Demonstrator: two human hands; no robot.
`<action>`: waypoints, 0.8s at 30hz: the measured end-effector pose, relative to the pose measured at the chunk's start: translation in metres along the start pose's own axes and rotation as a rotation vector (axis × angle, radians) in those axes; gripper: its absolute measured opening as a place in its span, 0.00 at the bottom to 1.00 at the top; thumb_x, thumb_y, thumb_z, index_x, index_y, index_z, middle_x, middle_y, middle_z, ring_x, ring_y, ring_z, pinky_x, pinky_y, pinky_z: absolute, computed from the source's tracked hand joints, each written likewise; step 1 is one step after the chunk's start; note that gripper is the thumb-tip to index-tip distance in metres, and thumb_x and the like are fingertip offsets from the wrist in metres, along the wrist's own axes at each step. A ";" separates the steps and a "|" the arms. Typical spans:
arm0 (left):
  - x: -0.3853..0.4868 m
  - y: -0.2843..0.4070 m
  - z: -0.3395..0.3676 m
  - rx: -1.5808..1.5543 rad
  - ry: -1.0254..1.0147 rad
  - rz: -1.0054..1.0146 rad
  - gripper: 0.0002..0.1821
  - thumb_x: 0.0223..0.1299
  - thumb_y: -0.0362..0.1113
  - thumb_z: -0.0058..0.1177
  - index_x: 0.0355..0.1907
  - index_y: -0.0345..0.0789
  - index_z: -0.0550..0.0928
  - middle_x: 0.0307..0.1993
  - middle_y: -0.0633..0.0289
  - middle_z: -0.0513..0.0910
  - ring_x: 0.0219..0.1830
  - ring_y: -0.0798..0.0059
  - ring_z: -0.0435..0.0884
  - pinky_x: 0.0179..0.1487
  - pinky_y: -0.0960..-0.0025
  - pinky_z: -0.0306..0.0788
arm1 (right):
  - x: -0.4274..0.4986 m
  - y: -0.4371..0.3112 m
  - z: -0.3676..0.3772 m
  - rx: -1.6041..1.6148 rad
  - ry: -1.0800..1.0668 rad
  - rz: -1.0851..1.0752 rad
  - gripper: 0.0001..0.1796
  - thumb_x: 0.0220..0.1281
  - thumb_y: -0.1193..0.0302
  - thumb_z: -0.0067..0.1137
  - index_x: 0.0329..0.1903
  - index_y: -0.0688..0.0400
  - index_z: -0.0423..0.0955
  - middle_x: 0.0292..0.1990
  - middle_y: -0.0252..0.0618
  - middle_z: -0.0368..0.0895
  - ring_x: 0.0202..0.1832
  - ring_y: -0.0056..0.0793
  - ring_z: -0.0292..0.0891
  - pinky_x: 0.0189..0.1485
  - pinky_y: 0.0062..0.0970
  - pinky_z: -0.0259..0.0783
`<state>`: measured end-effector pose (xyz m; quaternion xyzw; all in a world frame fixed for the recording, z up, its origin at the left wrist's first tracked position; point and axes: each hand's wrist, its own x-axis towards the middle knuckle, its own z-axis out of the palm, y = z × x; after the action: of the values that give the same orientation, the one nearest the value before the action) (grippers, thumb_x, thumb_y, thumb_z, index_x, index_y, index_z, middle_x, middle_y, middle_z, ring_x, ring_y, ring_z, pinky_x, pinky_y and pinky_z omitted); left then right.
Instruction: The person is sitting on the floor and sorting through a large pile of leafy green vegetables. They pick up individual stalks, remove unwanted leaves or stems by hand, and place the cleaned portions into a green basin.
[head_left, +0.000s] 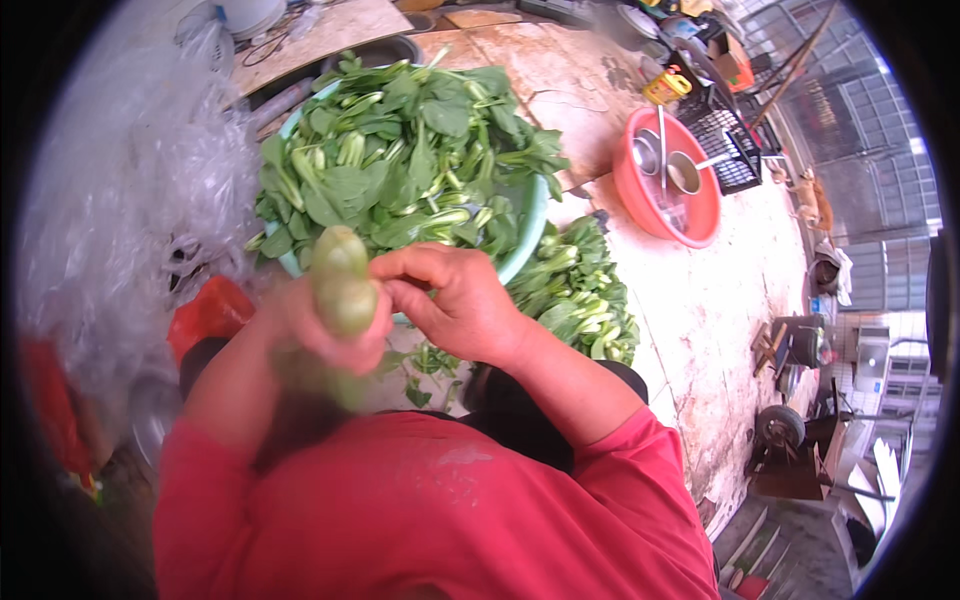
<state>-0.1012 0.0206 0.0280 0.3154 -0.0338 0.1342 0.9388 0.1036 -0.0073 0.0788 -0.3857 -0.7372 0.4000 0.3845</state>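
Note:
My left hand is closed around a bunch of leafy greens, its pale stem ends pointing up and its leaves hanging blurred below. My right hand touches it, thumb and forefinger pinched at the side of the left hand; whether anything is between the fingertips cannot be told. Just beyond both hands, a light green basin is heaped with leafy greens, some hanging over its rim. More greens lie piled on the ground right of the basin. A few loose leaves lie below my right hand.
Clear plastic sheeting and a red plastic bag are at the left. A pink basin with metal pots stands at the right, near a yellow bottle and a black crate. A wheel stands farther right.

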 end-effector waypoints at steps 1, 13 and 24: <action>0.004 -0.003 -0.006 0.023 -0.069 0.037 0.17 0.43 0.29 0.67 0.34 0.32 0.74 0.24 0.62 0.76 0.24 0.70 0.76 0.31 0.66 0.70 | 0.002 0.002 -0.003 0.051 -0.040 0.066 0.08 0.57 0.79 0.60 0.41 0.59 0.80 0.34 0.44 0.83 0.36 0.39 0.81 0.41 0.31 0.77; 0.025 -0.003 -0.009 -0.100 -0.377 -0.009 0.13 0.46 0.29 0.63 0.36 0.33 0.77 0.24 0.63 0.75 0.22 0.70 0.75 0.40 0.57 0.72 | -0.006 0.022 -0.008 0.681 -0.266 0.376 0.06 0.62 0.72 0.51 0.37 0.62 0.74 0.23 0.30 0.76 0.22 0.16 0.73 0.25 0.18 0.68; 0.018 -0.007 0.002 -0.076 0.066 0.108 0.20 0.45 0.28 0.62 0.43 0.35 0.73 0.20 0.63 0.73 0.18 0.69 0.75 0.38 0.52 0.75 | -0.009 0.029 -0.023 0.535 -0.144 0.333 0.06 0.60 0.70 0.52 0.33 0.61 0.74 0.23 0.29 0.73 0.20 0.15 0.68 0.23 0.17 0.65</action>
<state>-0.0818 0.0186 0.0286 0.2727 -0.0248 0.1938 0.9420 0.1350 0.0022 0.0601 -0.3568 -0.5580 0.6633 0.3483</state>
